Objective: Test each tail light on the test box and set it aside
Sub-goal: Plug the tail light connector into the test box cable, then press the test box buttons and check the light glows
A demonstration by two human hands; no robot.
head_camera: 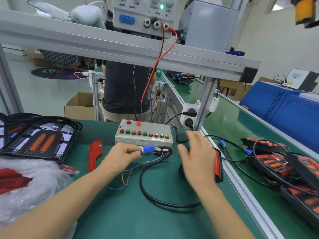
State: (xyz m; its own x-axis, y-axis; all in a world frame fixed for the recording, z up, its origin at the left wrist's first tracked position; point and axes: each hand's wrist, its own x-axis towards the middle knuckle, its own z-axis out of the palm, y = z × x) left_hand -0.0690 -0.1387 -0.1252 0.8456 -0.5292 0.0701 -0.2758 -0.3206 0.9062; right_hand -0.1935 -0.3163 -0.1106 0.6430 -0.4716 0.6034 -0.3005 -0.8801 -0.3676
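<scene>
A grey test box (144, 135) with rows of red, green and amber buttons stands mid-table. My left hand (122, 155) pinches a blue connector (148, 149) at the box's front edge. A black cable (150, 192) loops from there toward a red and black tail light (218, 163) lying on the green mat at the right. My right hand (198, 156) hovers blurred over that light, fingers spread, holding nothing.
Several tail lights with cables (283, 163) are piled on the conveyor at the right. A tray of lights (39, 137), a red lens strip (95, 153) and bagged parts (25, 183) lie left. A power supply (145, 14) sits on the shelf above. A person (126, 90) stands behind.
</scene>
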